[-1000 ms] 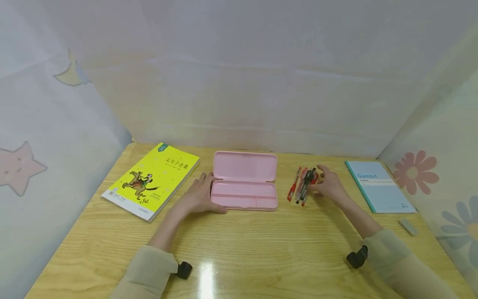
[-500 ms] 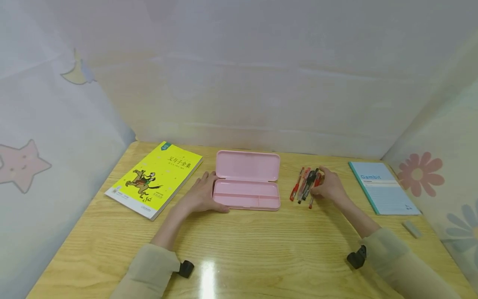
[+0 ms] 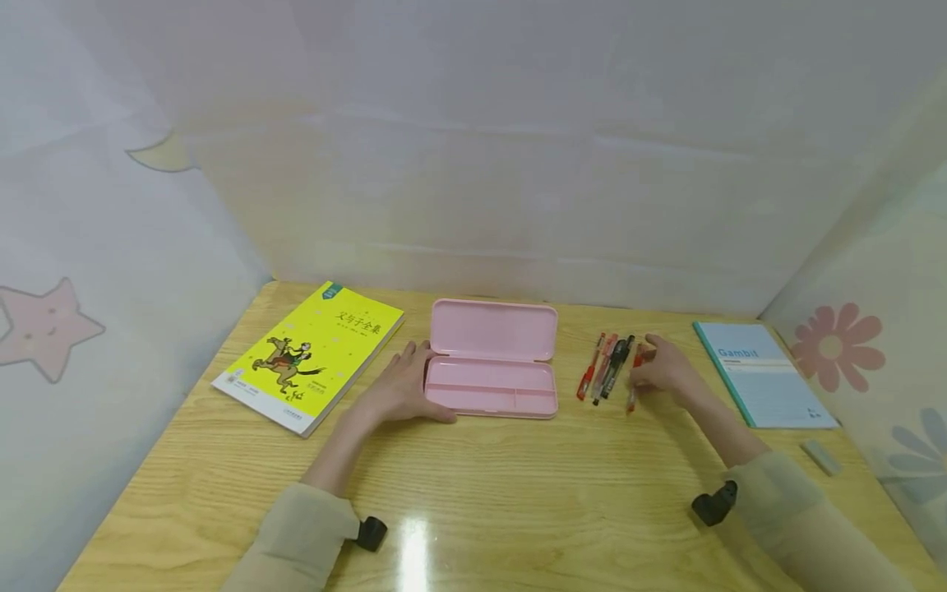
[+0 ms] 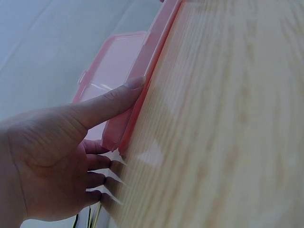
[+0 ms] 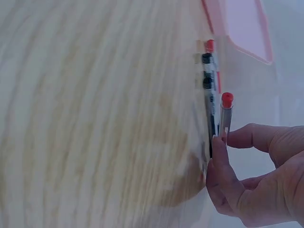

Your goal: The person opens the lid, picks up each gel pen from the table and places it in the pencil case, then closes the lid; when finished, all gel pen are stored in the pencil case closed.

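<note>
My left hand (image 3: 403, 386) holds the left end of the opened pink pencil case (image 3: 462, 398). In the left wrist view, the thumb lies against the case's front wall and the other fingers are by its end. My right hand (image 3: 662, 367) pinches a red gel pen (image 5: 226, 114) between thumb and fingers. That pen is slightly raised and apart from the others in the right wrist view; its upper part is partly hidden by fingers. Left of it, red pens (image 3: 587, 382) and black pens (image 3: 613, 374) lie side by side on the table.
A yellow book (image 3: 311, 353) lies on the left of the wooden table (image 3: 518, 501). At the right are a Gambit notebook (image 3: 765, 378) and a grey-white eraser (image 3: 821, 457). A pale cloth wall (image 3: 473, 205) stands behind the table.
My right hand has drawn the red gel pen rightward, out of the bunch and away from the black pens. My left hand stays at the pencil case. The head view has shifted slightly.
</note>
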A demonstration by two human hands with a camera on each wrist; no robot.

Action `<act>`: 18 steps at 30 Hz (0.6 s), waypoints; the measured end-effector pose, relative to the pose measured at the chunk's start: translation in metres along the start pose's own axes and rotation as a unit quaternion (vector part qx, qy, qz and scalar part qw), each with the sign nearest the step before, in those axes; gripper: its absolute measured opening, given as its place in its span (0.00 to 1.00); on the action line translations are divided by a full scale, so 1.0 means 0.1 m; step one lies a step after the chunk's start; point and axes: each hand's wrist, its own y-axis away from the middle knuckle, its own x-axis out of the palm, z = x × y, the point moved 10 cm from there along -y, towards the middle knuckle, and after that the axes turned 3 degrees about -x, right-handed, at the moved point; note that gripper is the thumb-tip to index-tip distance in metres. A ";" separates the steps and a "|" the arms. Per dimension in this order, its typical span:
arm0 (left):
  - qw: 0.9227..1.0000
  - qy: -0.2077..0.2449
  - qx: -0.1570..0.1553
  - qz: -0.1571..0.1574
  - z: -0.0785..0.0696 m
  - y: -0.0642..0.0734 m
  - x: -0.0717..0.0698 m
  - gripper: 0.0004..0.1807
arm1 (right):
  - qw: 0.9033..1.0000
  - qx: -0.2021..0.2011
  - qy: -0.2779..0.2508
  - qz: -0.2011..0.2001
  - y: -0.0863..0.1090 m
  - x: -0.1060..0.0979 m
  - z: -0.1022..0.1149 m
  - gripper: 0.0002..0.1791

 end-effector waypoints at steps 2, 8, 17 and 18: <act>1.000 -0.001 -0.001 0.001 0.00 0.00 0.01 0.63 | 0.999 0.005 -0.053 0.010 0.01 -0.02 -0.03 0.54; 1.000 -0.002 -0.003 0.002 0.01 -0.01 0.01 0.63 | 0.990 0.007 -0.142 -0.006 0.03 -0.15 0.02 0.49; 1.000 0.001 -0.002 0.001 0.02 -0.01 0.02 0.63 | 0.968 -0.049 -0.239 -0.060 0.15 -0.28 0.44 0.47; 1.000 0.001 -0.002 0.000 0.02 -0.01 0.01 0.63 | 0.965 -0.058 -0.249 -0.065 0.16 -0.28 0.50 0.48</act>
